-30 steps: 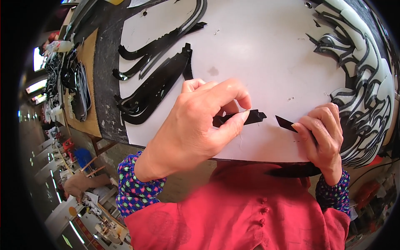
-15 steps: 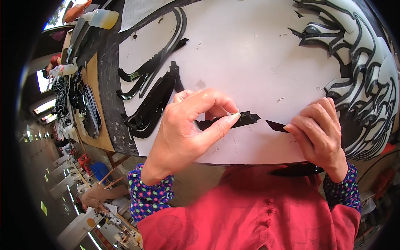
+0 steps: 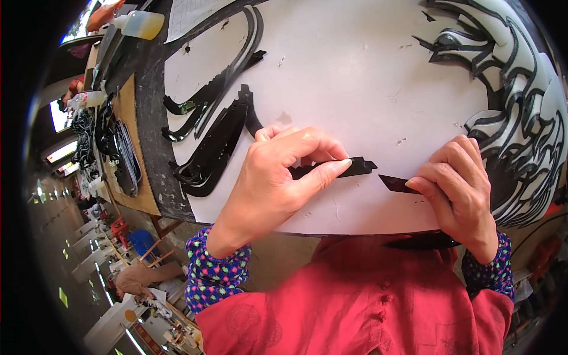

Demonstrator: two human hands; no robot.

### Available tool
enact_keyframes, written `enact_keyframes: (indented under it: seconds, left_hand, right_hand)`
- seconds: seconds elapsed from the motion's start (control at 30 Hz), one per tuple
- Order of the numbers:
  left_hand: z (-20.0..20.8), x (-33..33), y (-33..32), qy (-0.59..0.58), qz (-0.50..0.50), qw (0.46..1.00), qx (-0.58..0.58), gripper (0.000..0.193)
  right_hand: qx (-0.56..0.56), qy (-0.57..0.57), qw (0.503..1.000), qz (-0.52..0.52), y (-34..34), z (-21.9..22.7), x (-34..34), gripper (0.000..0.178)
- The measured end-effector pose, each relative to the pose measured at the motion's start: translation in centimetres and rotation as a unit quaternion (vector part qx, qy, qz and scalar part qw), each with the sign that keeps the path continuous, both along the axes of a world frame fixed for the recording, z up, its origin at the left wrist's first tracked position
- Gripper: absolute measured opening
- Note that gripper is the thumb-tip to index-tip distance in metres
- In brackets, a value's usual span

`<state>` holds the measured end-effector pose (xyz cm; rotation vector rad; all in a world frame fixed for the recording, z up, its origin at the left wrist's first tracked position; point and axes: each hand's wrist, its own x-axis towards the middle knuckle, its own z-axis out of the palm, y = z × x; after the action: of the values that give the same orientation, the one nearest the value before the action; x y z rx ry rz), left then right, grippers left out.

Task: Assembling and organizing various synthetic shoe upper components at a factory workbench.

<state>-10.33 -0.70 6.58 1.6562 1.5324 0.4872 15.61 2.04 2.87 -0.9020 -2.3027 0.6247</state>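
My left hand (image 3: 275,183) pinches a narrow glossy black molded strip (image 3: 360,167) between thumb and fingertips, just above the white board (image 3: 337,89). The strip's notched end sticks out to the right; its other end is partly hidden behind my fingers. In my right hand (image 3: 455,189), fingers curled closed, is a flat dark knife blade (image 3: 395,184) with a slanted tip. The tip points left, close to the strip's notched end but apart from it. Any handle is covered by my fist.
Long curved black strips (image 3: 216,142) lie at the board's left. Many white pieces with black edging (image 3: 503,77) are heaped at the right. A bottle of yellowish liquid (image 3: 142,25) and a paper sheet (image 3: 189,18) are at the far left. A person (image 3: 139,281) is in the background.
My left hand has shifted slightly right with the black strip, whose notched end now shows more squarely. The blade remains beside it, with its tip turned slightly.
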Motion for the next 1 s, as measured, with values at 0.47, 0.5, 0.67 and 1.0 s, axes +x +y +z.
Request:
enact_keyframes:
  seconds: [0.47,0.5,0.67,1.0]
  left_hand:
    - [-1.7,-0.1,-0.2,0.024,-0.03,0.995,0.089,0.009]
    - [-1.7,-0.1,-0.2,0.02,-0.026,0.995,0.094,0.009]
    - [-2.1,-0.1,-0.2,0.021,-0.024,0.992,0.118,0.011]
    - [-2.5,-0.2,-0.3,0.022,-0.019,0.99,0.139,0.011]
  right_hand:
    - [-0.057,-0.016,0.997,-0.041,0.5,1.0,-1.6,0.016]
    - [-0.056,-0.019,0.997,-0.039,0.7,1.1,-1.8,0.016]
    - [-0.083,-0.042,0.996,-0.007,1.4,0.6,-2.4,0.014]
    - [-0.093,-0.057,0.994,-0.03,1.4,0.6,-3.0,0.013]
